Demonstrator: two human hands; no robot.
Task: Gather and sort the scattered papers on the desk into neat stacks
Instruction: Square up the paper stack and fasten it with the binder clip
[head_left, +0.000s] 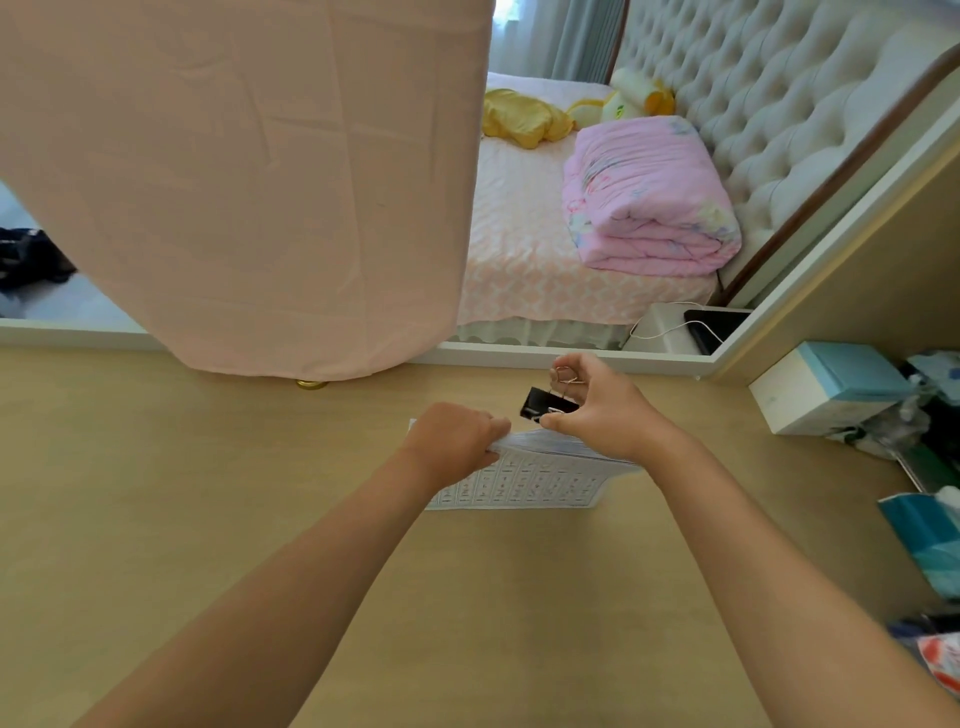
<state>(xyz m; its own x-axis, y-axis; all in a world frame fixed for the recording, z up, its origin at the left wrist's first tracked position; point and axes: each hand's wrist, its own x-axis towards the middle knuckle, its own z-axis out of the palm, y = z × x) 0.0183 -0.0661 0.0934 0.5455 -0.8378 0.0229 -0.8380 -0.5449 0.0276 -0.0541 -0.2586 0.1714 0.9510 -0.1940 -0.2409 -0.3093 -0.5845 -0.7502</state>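
Your left hand (457, 441) fingers gripped the gathered paper stack (524, 483) on the counter (260, 519). Your right hand (602, 410) fingers pinched a black binder clip (545, 405) just beside them, above the stack edge. Gathering appeared complete; clipping was not yet done.

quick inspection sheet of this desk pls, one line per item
surface: tan desk, wood-look top
job's things: paper stack with a printed grid, far edge lifted; black binder clip just above that edge, cannot tell if it bites the paper
clutter: teal and white box and tissue pack along the right edge
grippers: left hand grips the stack's far left corner; right hand pinches the clip's wire handles
cables: white cable by a dark device beyond the desk's far edge
surroundings: pink cloth hanging down to the desk; bed with a folded pink quilt
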